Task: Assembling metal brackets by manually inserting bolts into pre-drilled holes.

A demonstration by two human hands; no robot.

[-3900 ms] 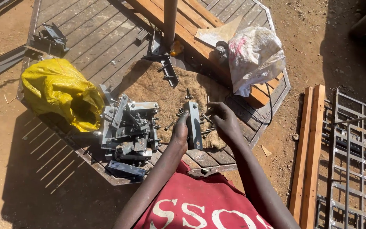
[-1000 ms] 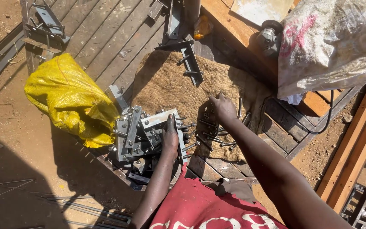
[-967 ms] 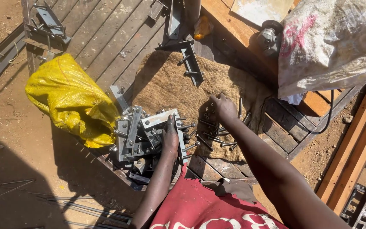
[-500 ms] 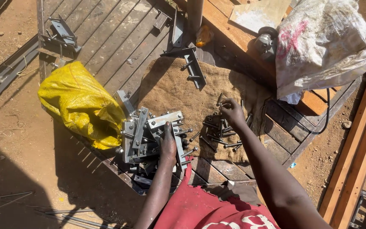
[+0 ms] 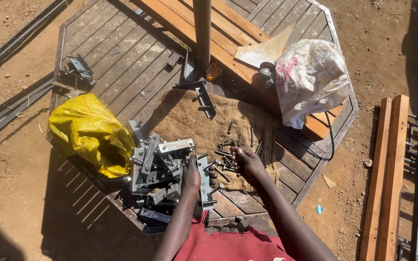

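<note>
My left hand grips a flat grey metal bracket at the right edge of a pile of galvanised brackets. My right hand lies on a brown burlap cloth, its fingers curled down into scattered bolts. Whether those fingers hold a bolt is hidden. Both hands work at the near edge of an octagonal wooden slatted platform.
A yellow plastic bag sits left of the bracket pile. A white plastic bag rests on orange planks behind a metal pole. Wooden beams and a metal frame lie on the dirt to the right, with steel rails on the left.
The view has shifted and pulled back. My right hand has moved slightly towards me over the bolts. My left hand stays at the bracket by the pile.
</note>
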